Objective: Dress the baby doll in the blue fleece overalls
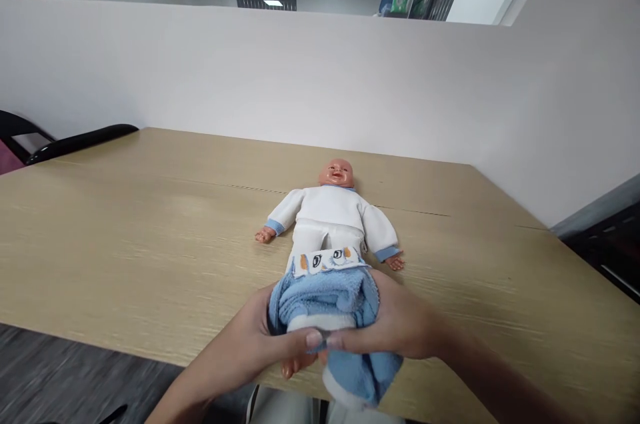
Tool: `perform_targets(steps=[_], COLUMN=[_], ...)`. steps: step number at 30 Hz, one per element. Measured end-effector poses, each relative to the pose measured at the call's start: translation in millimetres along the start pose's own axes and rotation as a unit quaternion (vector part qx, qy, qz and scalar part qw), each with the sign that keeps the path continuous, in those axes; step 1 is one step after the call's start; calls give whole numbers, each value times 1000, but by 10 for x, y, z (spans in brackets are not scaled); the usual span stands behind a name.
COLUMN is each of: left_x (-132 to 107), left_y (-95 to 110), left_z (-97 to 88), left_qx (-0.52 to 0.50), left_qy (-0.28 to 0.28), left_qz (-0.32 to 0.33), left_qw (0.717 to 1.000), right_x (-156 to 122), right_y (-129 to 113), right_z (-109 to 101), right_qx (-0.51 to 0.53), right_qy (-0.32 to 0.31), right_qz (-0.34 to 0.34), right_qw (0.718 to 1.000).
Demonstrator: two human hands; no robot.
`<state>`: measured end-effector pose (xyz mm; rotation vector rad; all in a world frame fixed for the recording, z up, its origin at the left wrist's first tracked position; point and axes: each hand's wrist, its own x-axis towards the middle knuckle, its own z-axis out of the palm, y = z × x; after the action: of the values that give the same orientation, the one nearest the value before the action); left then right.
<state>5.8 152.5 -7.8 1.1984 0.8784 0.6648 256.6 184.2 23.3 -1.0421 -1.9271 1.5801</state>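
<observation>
A baby doll (333, 211) in a white top with blue cuffs lies on its back on the wooden table (150, 231), head pointing away from me. Blue fleece trousers (330, 304) with a printed waistband are bunched round its legs. My left hand (260, 337) grips the trousers on the left side, thumb pinched across the front. My right hand (400, 324) grips them on the right, fingertips meeting the left thumb. One bare doll foot (293, 365) shows below my left hand at the table's near edge.
A white partition wall (320, 77) rises behind the table and along its right side. A black chair back (75, 141) shows at the far left. Grey floor (60, 371) lies below the near table edge.
</observation>
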Motion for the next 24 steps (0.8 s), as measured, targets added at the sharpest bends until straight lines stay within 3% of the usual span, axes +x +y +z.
perform_targets(steps=[4, 7, 12, 18, 21, 24], left_x=[107, 195, 386, 617, 625, 543], left_y=[-75, -114, -148, -105, -49, -4], left_z=[9, -12, -94, -174, -146, -80], left_qx=[45, 71, 74, 93, 125, 169], left_qy=[78, 113, 119, 122, 132, 171], left_qz=[43, 58, 78, 107, 123, 123], left_qw=[995, 989, 987, 982, 976, 963], right_x=[109, 197, 341, 576, 615, 565], right_y=[164, 292, 402, 487, 398, 214], right_z=[151, 231, 223, 5, -110, -163], right_qx=[-83, -115, -143, -210, -227, -197], right_qy=[173, 230, 274, 307, 305, 276], right_qz=[8, -1, -31, -28, 1, 2], right_qw=[981, 966, 951, 928, 925, 941])
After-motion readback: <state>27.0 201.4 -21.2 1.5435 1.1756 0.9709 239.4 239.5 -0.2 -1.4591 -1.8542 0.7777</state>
